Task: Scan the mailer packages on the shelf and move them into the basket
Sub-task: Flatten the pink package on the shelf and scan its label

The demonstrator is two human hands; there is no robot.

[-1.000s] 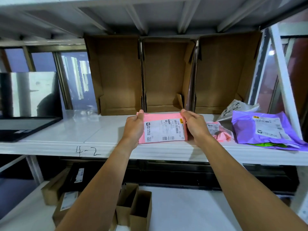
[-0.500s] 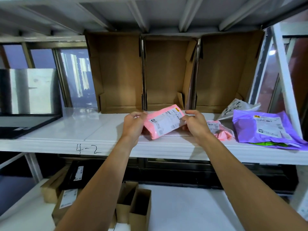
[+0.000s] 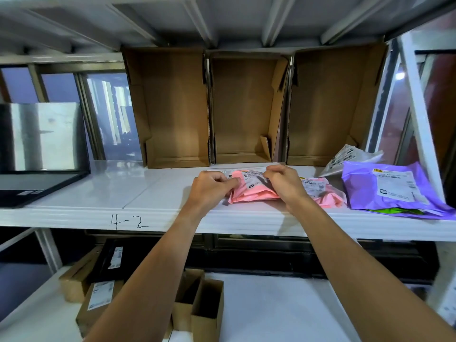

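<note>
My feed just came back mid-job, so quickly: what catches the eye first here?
Both hands meet at the middle of the white shelf, where the left hand and right hand pinch a crumpled pink mailer. To the right sits a bright purple mailer with a white label. Three open cardboard boxes stand along the back.

"4-2", apparently handwritten, on shelf edge point(image 3: 246, 222)

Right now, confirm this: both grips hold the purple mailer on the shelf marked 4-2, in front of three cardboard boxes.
Wrong colour. The left grip and right grip hold the pink mailer on the shelf marked 4-2, in front of three cardboard boxes; the purple mailer lies untouched to the right. The head view shows it.
</note>
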